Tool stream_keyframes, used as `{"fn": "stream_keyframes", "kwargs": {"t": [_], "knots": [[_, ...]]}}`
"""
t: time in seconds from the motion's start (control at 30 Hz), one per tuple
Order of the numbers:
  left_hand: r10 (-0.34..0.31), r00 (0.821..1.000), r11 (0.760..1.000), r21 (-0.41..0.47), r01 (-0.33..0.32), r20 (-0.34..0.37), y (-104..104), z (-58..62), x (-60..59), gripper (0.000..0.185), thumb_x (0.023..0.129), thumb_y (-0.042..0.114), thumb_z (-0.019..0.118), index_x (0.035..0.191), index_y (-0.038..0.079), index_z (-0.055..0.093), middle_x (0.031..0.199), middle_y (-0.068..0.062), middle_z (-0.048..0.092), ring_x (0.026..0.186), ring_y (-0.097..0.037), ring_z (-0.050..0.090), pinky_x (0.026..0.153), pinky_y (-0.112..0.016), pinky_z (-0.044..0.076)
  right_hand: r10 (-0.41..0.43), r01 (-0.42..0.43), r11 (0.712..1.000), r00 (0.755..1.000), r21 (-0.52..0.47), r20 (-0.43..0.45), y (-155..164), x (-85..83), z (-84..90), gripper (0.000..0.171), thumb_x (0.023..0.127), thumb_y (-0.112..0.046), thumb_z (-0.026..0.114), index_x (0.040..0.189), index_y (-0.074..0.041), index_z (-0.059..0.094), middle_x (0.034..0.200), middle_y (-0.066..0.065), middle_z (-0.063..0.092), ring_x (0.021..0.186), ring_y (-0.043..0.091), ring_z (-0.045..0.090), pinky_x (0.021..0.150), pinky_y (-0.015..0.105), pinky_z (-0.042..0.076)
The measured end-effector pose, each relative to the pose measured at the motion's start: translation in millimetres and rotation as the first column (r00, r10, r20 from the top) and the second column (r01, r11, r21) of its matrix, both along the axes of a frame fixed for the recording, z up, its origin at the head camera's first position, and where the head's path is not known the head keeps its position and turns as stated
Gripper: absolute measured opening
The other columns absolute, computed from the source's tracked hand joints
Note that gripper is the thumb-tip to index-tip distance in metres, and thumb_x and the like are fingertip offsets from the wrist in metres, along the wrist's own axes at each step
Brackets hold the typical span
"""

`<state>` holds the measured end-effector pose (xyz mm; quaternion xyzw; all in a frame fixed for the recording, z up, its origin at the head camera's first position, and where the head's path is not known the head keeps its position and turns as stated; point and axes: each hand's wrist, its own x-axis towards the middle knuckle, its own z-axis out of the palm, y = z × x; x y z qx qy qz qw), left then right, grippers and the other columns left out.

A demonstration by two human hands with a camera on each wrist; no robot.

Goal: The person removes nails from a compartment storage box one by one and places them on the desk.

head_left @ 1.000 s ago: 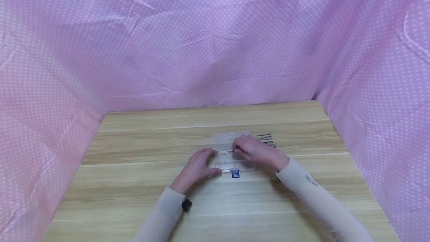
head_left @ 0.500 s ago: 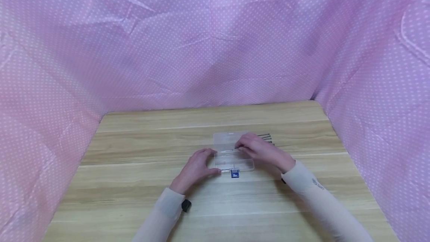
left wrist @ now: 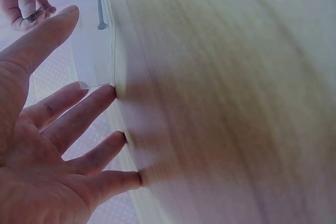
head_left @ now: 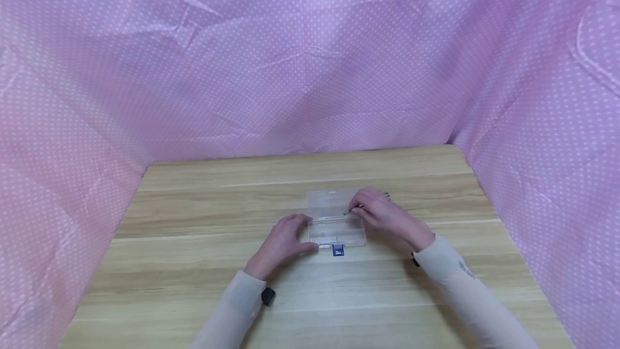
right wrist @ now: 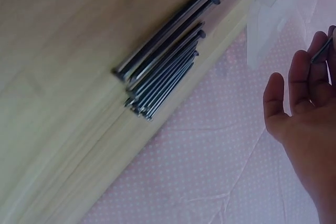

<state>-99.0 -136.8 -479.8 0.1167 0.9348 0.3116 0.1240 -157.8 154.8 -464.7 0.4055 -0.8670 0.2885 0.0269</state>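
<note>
A clear plastic divided box (head_left: 336,225) lies on the table with its lid (head_left: 322,203) folded back and a blue latch (head_left: 338,250) at its front. My left hand (head_left: 283,241) rests against the box's left end, thumb at the front corner and fingertips at the rear corner. Those fingers are straight and spread in the left wrist view. Above the lid's right part, my right hand (head_left: 382,214) pinches a nail (right wrist: 321,51) between thumb and fingers. One nail (left wrist: 101,15) shows through the box wall in the left wrist view.
Several dark nails (right wrist: 168,51) lie side by side on the table right of the lid, mostly hidden behind my right hand in the head view. Pink dotted cloth (head_left: 305,69) walls in the wooden table (head_left: 315,300) at the back and both sides.
My right hand has moved right and slightly back, away from the box's hinge, with the nail still pinched. My left hand stays at the box.
</note>
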Motion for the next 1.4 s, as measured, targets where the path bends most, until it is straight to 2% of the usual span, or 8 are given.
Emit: {"fn": "stream_keyframes", "kwargs": {"t": [0.53,0.67,0.9,1.4], "knots": [[-0.008,1.000,1.000,-0.008,0.008,-0.015,0.4,-0.3,0.1,0.070,0.080,0.041,0.089,0.137,0.011,0.063,0.144,-0.016,0.059,0.139,-0.039,0.048,0.117,-0.057,0.037,-0.120,0.120,0.992,0.993,-0.028,0.006,21.1,-6.0,4.2,0.007,0.095,-0.003,0.071,0.102,-0.004,0.070,0.101,0.008,0.071,0.100,0.029,0.064,0.095,0.051,0.053],[-0.010,1.000,1.000,-0.004,0.010,-0.018,0.2,-0.7,-0.1,0.069,0.080,0.040,0.089,0.137,0.010,0.063,0.144,-0.016,0.059,0.139,-0.039,0.048,0.117,-0.056,0.037,-0.139,0.139,0.990,0.990,-0.026,-0.005,26.1,-8.5,4.8,0.007,0.096,-0.004,0.071,0.102,-0.005,0.069,0.102,0.008,0.071,0.101,0.029,0.063,0.095,0.051,0.052],[-0.013,1.000,1.000,-0.006,0.012,-0.021,0.1,-0.6,0.0,0.070,0.080,0.040,0.089,0.137,0.010,0.063,0.144,-0.017,0.059,0.139,-0.039,0.048,0.117,-0.056,0.037,-0.179,0.180,0.983,0.983,-0.025,0.041,32.6,-12.1,5.6,0.006,0.098,-0.010,0.069,0.104,-0.007,0.070,0.105,0.006,0.071,0.104,0.027,0.061,0.097,0.049,0.051],[-0.006,1.000,1.000,-0.025,0.006,-0.011,0.3,0.2,0.6,0.070,0.080,0.041,0.089,0.138,0.011,0.062,0.146,-0.017,0.057,0.140,-0.039,0.047,0.118,-0.056,0.036,-0.229,0.231,0.972,0.971,-0.032,0.064,43.4,-25.9,0.7,0.006,0.098,-0.007,0.069,0.103,-0.004,0.070,0.104,0.009,0.071,0.103,0.029,0.061,0.095,0.049,0.052]]}}
